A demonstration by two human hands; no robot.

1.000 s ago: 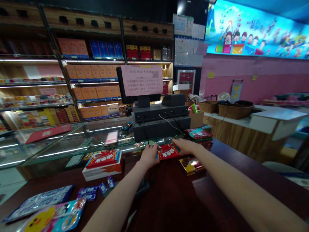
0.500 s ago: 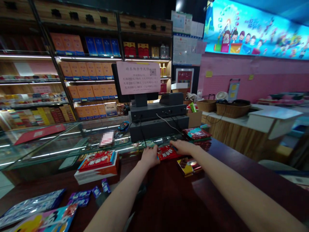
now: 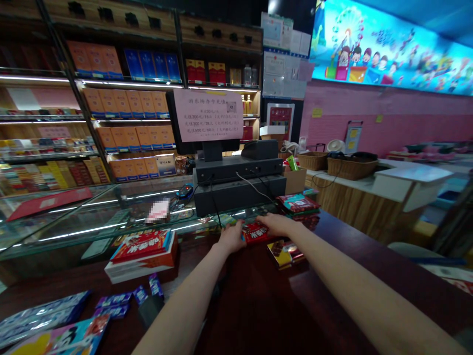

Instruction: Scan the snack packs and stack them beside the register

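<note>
Between my hands lies a red snack packet (image 3: 255, 231) with white lettering, flat on the dark counter near the glass case. My left hand (image 3: 232, 237) grips its left end, and my right hand (image 3: 275, 224) grips its right end; fingertips are partly hidden behind it. Just in front of my right hand is a yellow and brown chocolate packet (image 3: 283, 254). A stack of red and teal snack packets (image 3: 297, 203) sits beyond my right wrist. To the left, an open white and orange box (image 3: 142, 254) holds more red packets.
Small purple packets (image 3: 113, 303) and flat blue-white packs (image 3: 40, 315) lie at the left of the dark counter (image 3: 254, 305). A glass display case (image 3: 70, 231) borders it. A cash register (image 3: 240, 170) with a paper sign (image 3: 209, 116) stands behind the hands.
The view has shifted slightly, so the scene sits a little further left. My right hand has closed in a little toward my left along the red packet.
</note>
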